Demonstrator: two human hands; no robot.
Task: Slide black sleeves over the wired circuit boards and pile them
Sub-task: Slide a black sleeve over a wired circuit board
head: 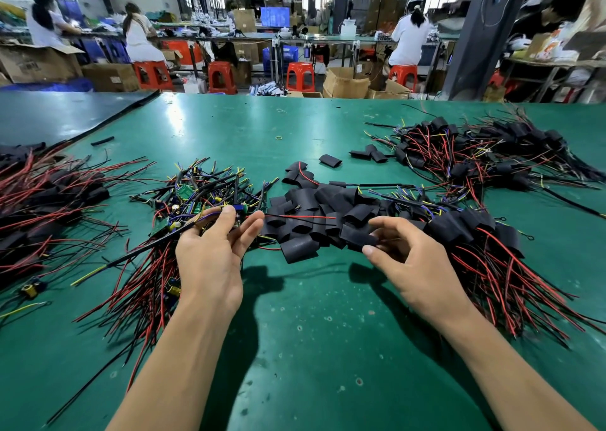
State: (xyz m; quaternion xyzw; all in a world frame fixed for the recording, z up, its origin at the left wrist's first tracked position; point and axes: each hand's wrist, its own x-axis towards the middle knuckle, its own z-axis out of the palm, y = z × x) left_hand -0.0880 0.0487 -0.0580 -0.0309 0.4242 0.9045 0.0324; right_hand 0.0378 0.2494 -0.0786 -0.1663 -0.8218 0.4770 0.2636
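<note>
Black flat tube sleeve [359, 238] pinched in our right hand [423, 266]: we squeeze it open for the small wired circuit board [238, 210] our left hand [210, 260] grips.

Bare green table [314, 332] lies between bare-board heap [196, 197] and sleeved pile [485, 243].

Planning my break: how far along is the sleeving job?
Done: two piles of sleeved boards on the right, the far pile and the near pile. In hand: the left hand holds a bare wired board; the right hand pinches a loose sleeve. Left: a tangle of unsleeved boards and many loose sleeves.
</note>
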